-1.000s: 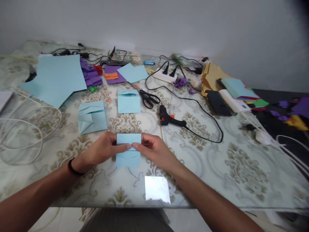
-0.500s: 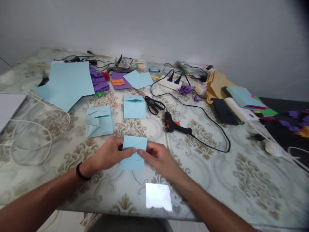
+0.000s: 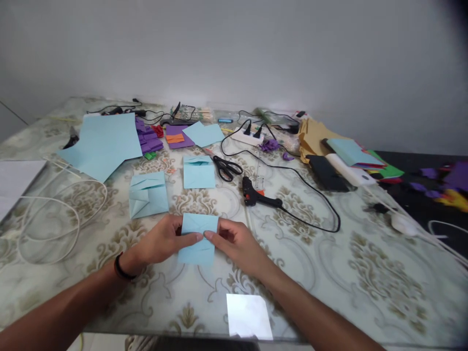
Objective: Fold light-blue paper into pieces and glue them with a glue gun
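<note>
A small folded light-blue paper lies on the patterned glass table, right in front of me. My left hand pinches its left edge and my right hand pinches its right edge, with both index fingertips meeting on the middle fold. A black band circles my left wrist. Two more folded light-blue pieces lie behind it: one at the left, one in the middle.
Black scissors and a black glue gun with its cable lie behind my hands. A large blue sheet, purple paper scraps, a white power strip and a coloured paper stack sit farther back. White cord loops at left.
My view has tilted upward and shifted, so the table sits lower in the picture. Both hands stay pinched on the folded blue paper with hardly any movement.
</note>
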The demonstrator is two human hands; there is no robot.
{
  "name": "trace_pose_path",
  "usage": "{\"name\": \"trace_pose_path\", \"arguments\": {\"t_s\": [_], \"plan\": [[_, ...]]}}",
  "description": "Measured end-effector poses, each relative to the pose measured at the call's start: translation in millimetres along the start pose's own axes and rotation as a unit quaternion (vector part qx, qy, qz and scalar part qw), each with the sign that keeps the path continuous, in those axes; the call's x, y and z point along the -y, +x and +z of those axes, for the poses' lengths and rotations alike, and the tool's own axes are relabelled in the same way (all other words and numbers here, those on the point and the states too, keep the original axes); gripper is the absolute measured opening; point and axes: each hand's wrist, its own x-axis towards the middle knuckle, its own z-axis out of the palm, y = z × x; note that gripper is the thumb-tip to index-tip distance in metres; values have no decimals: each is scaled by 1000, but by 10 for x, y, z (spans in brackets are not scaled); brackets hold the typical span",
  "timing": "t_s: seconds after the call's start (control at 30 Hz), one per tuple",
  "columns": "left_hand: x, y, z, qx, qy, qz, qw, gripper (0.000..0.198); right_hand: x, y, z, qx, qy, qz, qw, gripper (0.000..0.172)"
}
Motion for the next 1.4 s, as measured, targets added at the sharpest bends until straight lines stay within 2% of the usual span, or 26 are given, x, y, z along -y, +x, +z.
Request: {"name": "trace_pose_path", "arguments": {"t_s": [0.2,0.33,0.53,0.83,0.97,1.2,1.4], "plan": [[27,24,16,-6,-8,-6,1000,32,1,18,-9,-12,43,13,999,48],[7,28,-5,-17,-4,-2,1000,32,12,29,-26,-11,34,10,999,47],[-4,15,-19,25,16,-13,999,37,38,37,-57,10,7,13,1000,43],[-37,0,22,27,-22,-36,999,39,31,-1,-60,38,35,52,997,43],[-46,8,33,43,-21,-39,998,33,22,-5,-50,38,20,42,998,43],[-38,2,-9,14,9,-40,999,32,111,28,-87,-7,33,15,999,41],[-64,-18,-14,18,-13,-39,999,32,162,41,-157,-11,46,-6,999,40]]}}
